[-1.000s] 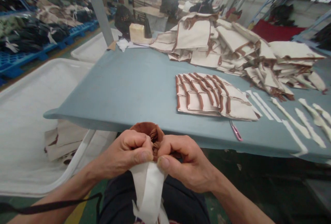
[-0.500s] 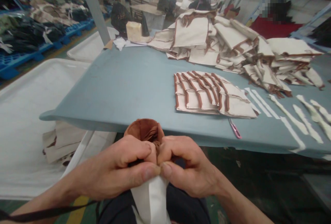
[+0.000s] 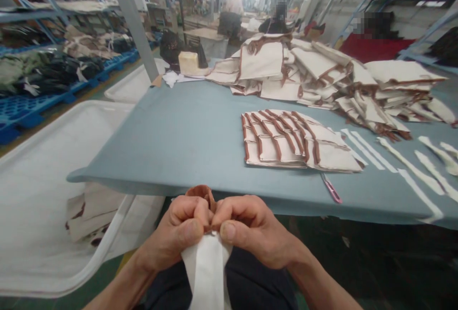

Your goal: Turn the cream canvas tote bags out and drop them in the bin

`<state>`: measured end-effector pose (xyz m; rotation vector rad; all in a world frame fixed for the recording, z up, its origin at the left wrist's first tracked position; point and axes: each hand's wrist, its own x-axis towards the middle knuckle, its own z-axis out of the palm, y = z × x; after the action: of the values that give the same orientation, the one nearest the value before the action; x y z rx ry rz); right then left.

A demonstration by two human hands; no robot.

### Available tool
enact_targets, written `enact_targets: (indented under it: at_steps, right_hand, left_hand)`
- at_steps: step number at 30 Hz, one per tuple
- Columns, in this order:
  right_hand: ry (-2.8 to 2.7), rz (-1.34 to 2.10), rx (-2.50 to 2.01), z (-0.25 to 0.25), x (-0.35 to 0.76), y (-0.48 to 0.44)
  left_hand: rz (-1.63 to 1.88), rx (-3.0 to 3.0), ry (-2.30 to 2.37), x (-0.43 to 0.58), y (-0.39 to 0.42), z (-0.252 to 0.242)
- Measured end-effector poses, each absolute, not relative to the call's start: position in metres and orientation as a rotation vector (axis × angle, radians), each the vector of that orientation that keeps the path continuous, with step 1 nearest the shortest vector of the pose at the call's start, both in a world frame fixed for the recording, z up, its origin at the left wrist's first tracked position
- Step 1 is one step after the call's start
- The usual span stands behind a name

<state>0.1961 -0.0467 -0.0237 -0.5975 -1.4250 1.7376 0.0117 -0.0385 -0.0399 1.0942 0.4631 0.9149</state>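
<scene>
A white fabric piece with a brown edge [image 3: 208, 267] hangs down over my lap, pinched at its top between both hands. My left hand [image 3: 179, 233] is closed on it, thumb and forefinger at the brown edge. Close beside it, my right hand [image 3: 250, 231] grips the same edge with its thumb on top. Brown cloth [image 3: 200, 191] bunches up behind the fingers, near the table's front edge; part of it is hidden by the hands.
On the blue-covered table [image 3: 171, 143] lies an overlapping row of folded white pieces with brown trim [image 3: 282, 140]. A large pile of similar pieces [image 3: 265, 62] is behind. White strips [image 3: 422, 195] and a small pink-handled tool [image 3: 332, 190] lie right. A white bin [image 3: 39, 205] stands left.
My hands have drawn slightly apart at the thumbs, showing the brown edge between them. Less of the brown cloth shows behind the fingers. The view has tilted up a little.
</scene>
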Motion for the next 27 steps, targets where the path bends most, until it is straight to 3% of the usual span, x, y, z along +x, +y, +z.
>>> enact_targets:
  at_steps: [8, 17, 20, 23, 27]
  right_hand:
    - [-1.743, 1.56, -0.692, -0.002, 0.215, -0.038]
    - [-2.41, 0.801, -0.814, 0.029, 0.208, -0.033]
    - [-2.535, 0.652, -0.835, 0.03, 0.205, -0.038]
    - [-2.42, 0.856, -0.772, 0.022, 0.204, -0.036]
    - [-2.113, 1.51, -0.861, -0.001, 0.197, -0.027]
  left_hand:
    - [0.789, 1.319, 0.522, 0.001, -0.023, -0.021]
    - [0.461, 1.728, 0.683, -0.019, -0.006, 0.017]
    - [0.544, 1.799, 0.757, -0.02, -0.022, 0.021]
    - [0.806, 1.824, 0.834, -0.014, -0.041, 0.015]
    - [1.028, 1.644, 0.647, -0.005, -0.055, -0.001]
